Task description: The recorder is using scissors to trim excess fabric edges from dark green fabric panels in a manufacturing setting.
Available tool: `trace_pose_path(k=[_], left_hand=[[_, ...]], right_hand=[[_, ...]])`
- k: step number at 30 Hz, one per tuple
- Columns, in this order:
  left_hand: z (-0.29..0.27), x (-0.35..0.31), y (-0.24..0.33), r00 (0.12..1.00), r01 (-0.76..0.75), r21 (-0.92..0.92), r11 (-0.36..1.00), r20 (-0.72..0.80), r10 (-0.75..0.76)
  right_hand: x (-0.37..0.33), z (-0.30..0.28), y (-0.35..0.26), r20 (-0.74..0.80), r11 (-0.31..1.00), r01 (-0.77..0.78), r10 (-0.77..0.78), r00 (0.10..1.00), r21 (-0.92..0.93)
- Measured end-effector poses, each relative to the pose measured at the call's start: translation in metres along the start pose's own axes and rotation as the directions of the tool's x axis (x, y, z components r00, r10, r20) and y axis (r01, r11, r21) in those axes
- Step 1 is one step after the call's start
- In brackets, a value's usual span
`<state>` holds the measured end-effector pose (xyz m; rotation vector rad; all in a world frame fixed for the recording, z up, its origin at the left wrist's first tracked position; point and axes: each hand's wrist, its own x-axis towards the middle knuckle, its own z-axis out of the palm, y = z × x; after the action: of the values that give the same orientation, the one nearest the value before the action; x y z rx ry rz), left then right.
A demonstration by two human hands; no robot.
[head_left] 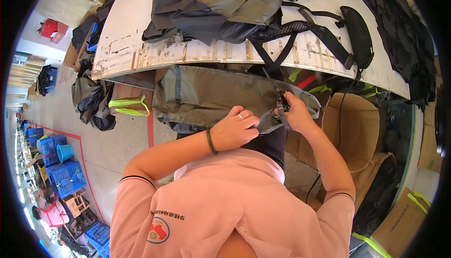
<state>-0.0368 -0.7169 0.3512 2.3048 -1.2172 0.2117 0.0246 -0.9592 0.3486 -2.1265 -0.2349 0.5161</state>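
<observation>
Across my lap, below the table edge, lies an olive-grey fabric bag [211, 91] with a sheen and a darker band near its left end. My left hand [237, 127], a ring on one finger, is closed on the near edge of this bag; its fingertips are partly hidden. At the bag's right end my right hand [297, 112] is closed around dark scissors [282, 101], their thin blades pointing up toward the table. Between the two hands the cloth is bunched and folded.
The white worktable [117, 53] carries a pile of olive bags [216, 11] and black straps [324, 35]. Dark fabric [399, 37] hangs at the right. An open cardboard box [352, 129] stands by my right arm. Blue crates [66, 178] line the floor at left.
</observation>
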Motion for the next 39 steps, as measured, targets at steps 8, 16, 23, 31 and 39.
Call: trace_pose_path(k=[8, 16, 23, 31, 39], left_hand=[[-0.037, 0.005, -0.013, 0.92, 0.338, -0.753, 0.565, 0.137, -0.368], [-0.037, 0.008, -0.02, 0.827, 0.396, -0.917, -0.036, 0.374, -0.421], [-0.039, 0.01, -0.019, 0.808, 0.471, -0.879, -0.072, 0.463, -0.364], [-0.026, 0.006, -0.023, 0.71, 0.426, -0.859, -0.284, 0.512, -0.483], [-0.032, 0.008, -0.023, 0.684, 0.453, -0.838, -0.304, 0.545, -0.485]], right_hand=[[-0.027, -0.021, -0.05, 0.015, 0.921, 0.115, -0.13, 0.991, 0.371], [-0.031, 0.0, -0.066, 0.255, 0.933, -0.013, -0.085, 0.963, 0.359], [-0.029, -0.002, -0.071, 0.286, 0.916, -0.067, -0.054, 0.957, 0.395], [-0.044, -0.045, -0.086, 0.183, 0.762, 0.228, -0.145, 0.972, -0.606], [-0.045, -0.052, -0.081, 0.21, 0.639, 0.343, -0.277, 0.938, -0.688]])
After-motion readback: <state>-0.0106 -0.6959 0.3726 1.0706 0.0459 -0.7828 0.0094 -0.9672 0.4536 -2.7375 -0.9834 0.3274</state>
